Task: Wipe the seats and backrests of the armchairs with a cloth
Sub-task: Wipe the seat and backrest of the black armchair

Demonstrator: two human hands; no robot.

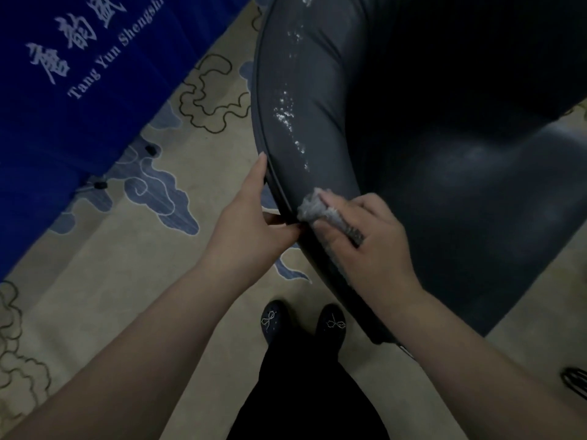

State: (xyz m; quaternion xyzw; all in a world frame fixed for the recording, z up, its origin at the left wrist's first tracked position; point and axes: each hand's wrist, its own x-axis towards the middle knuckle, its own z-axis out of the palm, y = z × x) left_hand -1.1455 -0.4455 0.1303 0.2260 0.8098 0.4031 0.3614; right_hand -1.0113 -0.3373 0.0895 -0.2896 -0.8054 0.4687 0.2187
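Wiping backrest rim | right hand presses bunched cloth flat onto armchair top edge | left hand pinches piping, probably steadying it | wet streak ahead, unwiped

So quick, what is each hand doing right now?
Left hand: gripping the rim of the dark leather armchair.
Right hand: pressing a crumpled grey cloth against that rim.
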